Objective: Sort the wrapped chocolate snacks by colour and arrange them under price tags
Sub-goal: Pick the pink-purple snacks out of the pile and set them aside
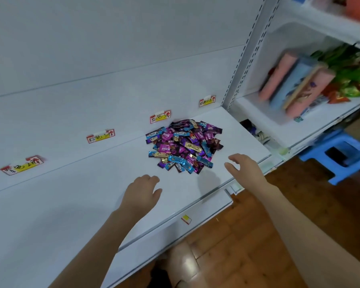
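A mixed pile of wrapped chocolate snacks in purple, blue, gold and dark wrappers lies on the white shelf, towards its right end. Several red-and-yellow price tags are stuck on the back panel: the far-left tag, the second tag, the third tag just behind the pile, and the rightmost tag. My left hand hovers over the shelf just in front-left of the pile, fingers curled, holding nothing. My right hand is spread to the right of the pile, empty.
A neighbouring shelf unit on the right holds pink and blue boxes and green snack bags. A blue plastic stool stands on the wooden floor. The shelf's front edge carries a small tag.
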